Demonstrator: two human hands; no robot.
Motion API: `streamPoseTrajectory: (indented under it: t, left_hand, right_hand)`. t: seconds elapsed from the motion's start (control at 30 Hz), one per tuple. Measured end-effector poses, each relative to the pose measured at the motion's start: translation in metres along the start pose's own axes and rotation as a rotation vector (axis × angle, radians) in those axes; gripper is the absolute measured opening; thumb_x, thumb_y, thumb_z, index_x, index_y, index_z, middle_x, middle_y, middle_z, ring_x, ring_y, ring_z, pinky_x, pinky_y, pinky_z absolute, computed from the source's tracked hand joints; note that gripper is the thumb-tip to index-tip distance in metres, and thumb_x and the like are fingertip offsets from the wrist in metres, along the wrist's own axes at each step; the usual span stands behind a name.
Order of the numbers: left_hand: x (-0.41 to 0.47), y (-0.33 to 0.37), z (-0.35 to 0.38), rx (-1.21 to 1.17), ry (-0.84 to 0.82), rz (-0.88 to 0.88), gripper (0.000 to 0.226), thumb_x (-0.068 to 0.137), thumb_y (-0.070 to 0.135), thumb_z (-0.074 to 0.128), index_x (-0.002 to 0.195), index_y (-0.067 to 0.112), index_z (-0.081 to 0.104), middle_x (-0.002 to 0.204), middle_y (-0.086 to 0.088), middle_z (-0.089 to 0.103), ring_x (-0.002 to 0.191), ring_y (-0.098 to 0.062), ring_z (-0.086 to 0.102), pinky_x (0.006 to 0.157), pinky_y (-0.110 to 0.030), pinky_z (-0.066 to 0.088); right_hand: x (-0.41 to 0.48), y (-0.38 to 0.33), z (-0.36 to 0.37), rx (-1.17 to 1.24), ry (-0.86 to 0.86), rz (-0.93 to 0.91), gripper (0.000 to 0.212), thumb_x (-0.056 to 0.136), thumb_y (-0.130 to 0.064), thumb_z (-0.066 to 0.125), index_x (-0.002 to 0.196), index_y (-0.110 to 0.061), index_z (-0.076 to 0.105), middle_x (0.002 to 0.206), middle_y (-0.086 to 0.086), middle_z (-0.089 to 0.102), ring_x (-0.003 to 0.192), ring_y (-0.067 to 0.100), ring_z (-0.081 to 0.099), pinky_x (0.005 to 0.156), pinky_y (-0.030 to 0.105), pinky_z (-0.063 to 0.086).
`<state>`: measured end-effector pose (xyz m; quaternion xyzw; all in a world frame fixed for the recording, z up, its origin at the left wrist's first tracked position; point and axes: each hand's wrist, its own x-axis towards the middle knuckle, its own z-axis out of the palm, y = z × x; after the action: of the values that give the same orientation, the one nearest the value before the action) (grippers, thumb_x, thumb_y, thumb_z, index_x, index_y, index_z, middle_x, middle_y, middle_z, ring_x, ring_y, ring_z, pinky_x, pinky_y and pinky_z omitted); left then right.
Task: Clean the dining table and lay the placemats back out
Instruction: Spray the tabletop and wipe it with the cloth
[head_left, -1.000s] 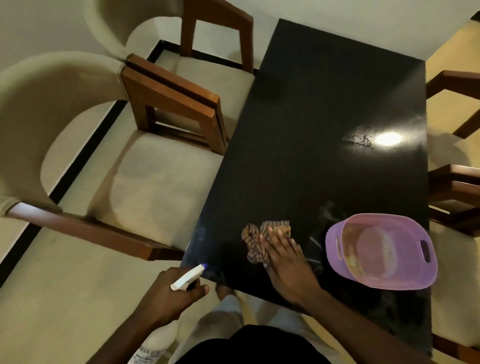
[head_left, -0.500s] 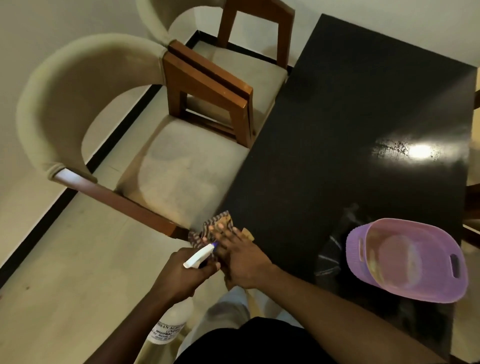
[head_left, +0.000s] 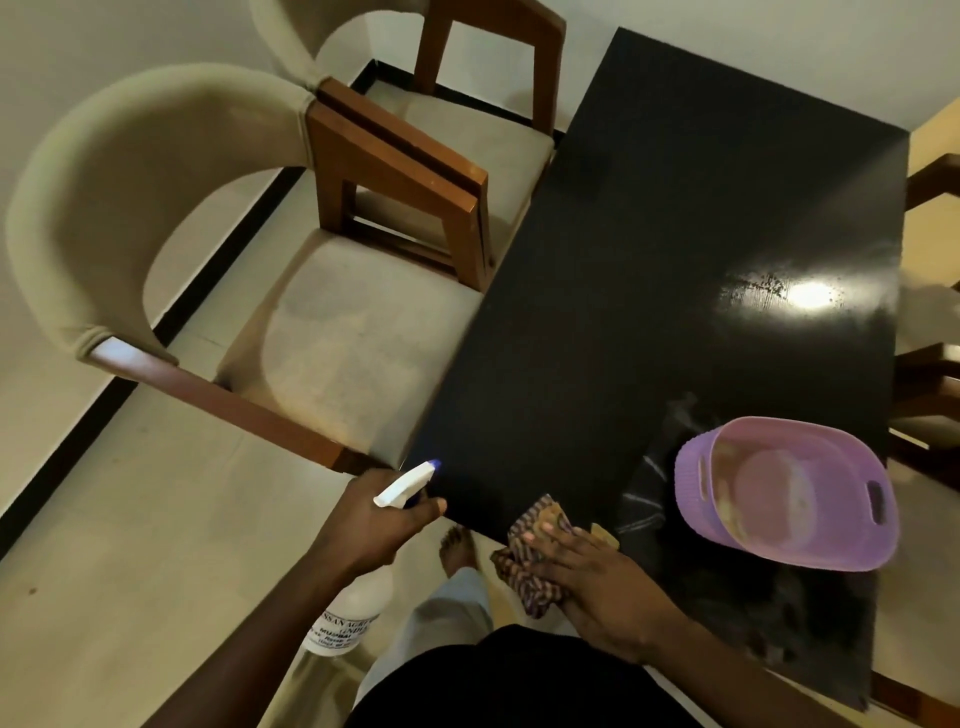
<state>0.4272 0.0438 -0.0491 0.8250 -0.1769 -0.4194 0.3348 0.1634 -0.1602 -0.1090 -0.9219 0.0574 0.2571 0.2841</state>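
Since the cloth (head_left: 535, 551), bunched at the near edge of the table (head_left: 649, 260) and partly overhanging, looks limp and light, the right hand (head_left: 597, 587) presses it flat-fingered, not pinching, while the left hand (head_left: 374, 525) grips the spray bottle (head_left: 405, 486) by its neck.

My feed is dim and warm-toned, with soft, slightly grainy detail. A single hard glare patch (head_left: 808, 295) burns on the glossy black desk (head_left: 649, 223) at three o'clock, so light falls from above. The chair back (head_left: 104, 197) at ten o'clock bows with wide-angle distortion. Toward six o'clock I lose detail in shadow.
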Motion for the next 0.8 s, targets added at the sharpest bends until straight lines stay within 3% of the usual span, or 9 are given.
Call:
streamPoseTrajectory:
  t: [0.1,0.2,0.3,0.33,0.43,0.5,0.6,0.73,0.8]
  left_hand:
    - [0.0,0.007,0.004,0.002,-0.006,0.011,0.032,0.088,0.04,0.083,0.077,0.013,0.069,0.067,-0.012,0.07,0.041,-0.015,0.058,0.051,-0.03,0.05]
    - [-0.001,0.018,0.006,-0.014,0.047,-0.002,0.033,0.089,0.034,0.082,0.073,0.01,0.066,0.054,-0.005,0.063,0.039,-0.011,0.053,0.048,-0.025,0.045]
    - [-0.002,0.028,0.012,-0.113,0.168,-0.033,0.029,0.091,0.028,0.082,0.075,0.008,0.067,0.055,-0.004,0.064,0.039,-0.011,0.053,0.043,-0.021,0.042]
    - [-0.002,0.03,0.013,-0.155,0.219,-0.038,0.026,0.091,0.028,0.081,0.076,0.01,0.068,0.059,-0.005,0.068,0.039,-0.011,0.054,0.043,-0.021,0.042]
    - [-0.003,0.043,0.019,-0.189,0.325,-0.013,0.017,0.095,0.031,0.076,0.082,0.023,0.07,0.069,-0.007,0.072,0.04,-0.01,0.056,0.044,-0.019,0.044]
    - [-0.002,0.052,0.024,-0.172,0.343,0.028,0.021,0.097,0.03,0.074,0.083,0.015,0.072,0.068,-0.008,0.071,0.041,-0.009,0.058,0.043,-0.016,0.043]
    - [-0.002,0.069,0.044,-0.163,0.308,0.08,0.027,0.097,0.03,0.074,0.079,0.011,0.071,0.066,-0.008,0.071,0.043,-0.011,0.059,0.049,-0.025,0.047]
    - [-0.003,0.1,0.077,-0.174,0.248,0.129,0.021,0.097,0.035,0.074,0.089,0.016,0.073,0.077,-0.008,0.074,0.051,-0.015,0.065,0.053,-0.027,0.052]
    - [-0.008,0.127,0.099,-0.186,0.223,0.191,0.022,0.098,0.036,0.072,0.091,0.015,0.073,0.078,-0.006,0.074,0.051,-0.013,0.065,0.052,-0.023,0.052]
  right_hand:
    - [-0.025,-0.005,-0.012,0.249,0.042,0.204,0.05,0.097,-0.045,0.044,0.147,-0.048,0.05,0.157,-0.023,0.044,0.147,-0.009,0.03,0.125,0.035,0.027]
    - [-0.041,-0.02,-0.037,0.754,0.175,0.39,0.03,0.102,-0.017,0.055,0.108,-0.035,0.078,0.113,-0.009,0.078,0.109,0.008,0.071,0.102,0.047,0.053]
    - [-0.055,-0.034,-0.068,1.267,0.384,0.604,0.034,0.098,0.004,0.053,0.083,-0.011,0.08,0.085,0.007,0.08,0.08,0.013,0.076,0.078,0.03,0.061]
    - [-0.06,-0.036,-0.077,1.409,0.451,0.677,0.032,0.097,0.004,0.053,0.082,-0.01,0.077,0.088,0.011,0.08,0.076,0.017,0.074,0.071,0.029,0.059]
    - [-0.084,-0.028,-0.087,1.675,0.617,0.721,0.023,0.098,-0.009,0.053,0.104,-0.009,0.075,0.109,0.015,0.078,0.098,0.035,0.07,0.079,0.044,0.056]
    - [-0.105,-0.018,-0.092,1.794,0.725,0.686,0.03,0.094,-0.018,0.056,0.119,-0.011,0.071,0.115,0.014,0.077,0.108,0.04,0.068,0.082,0.049,0.057]
    - [-0.145,0.001,-0.109,1.871,0.932,0.593,0.044,0.087,-0.022,0.062,0.13,-0.016,0.065,0.119,0.012,0.075,0.11,0.038,0.067,0.08,0.051,0.06]
    - [-0.193,0.041,-0.131,1.654,1.0,0.587,0.033,0.094,-0.018,0.061,0.127,-0.022,0.066,0.117,0.007,0.077,0.1,0.029,0.075,0.07,0.044,0.064]
    - [-0.214,0.063,-0.144,1.503,1.011,0.624,0.044,0.084,-0.026,0.073,0.127,-0.026,0.065,0.12,0.005,0.076,0.104,0.026,0.075,0.081,0.047,0.062]
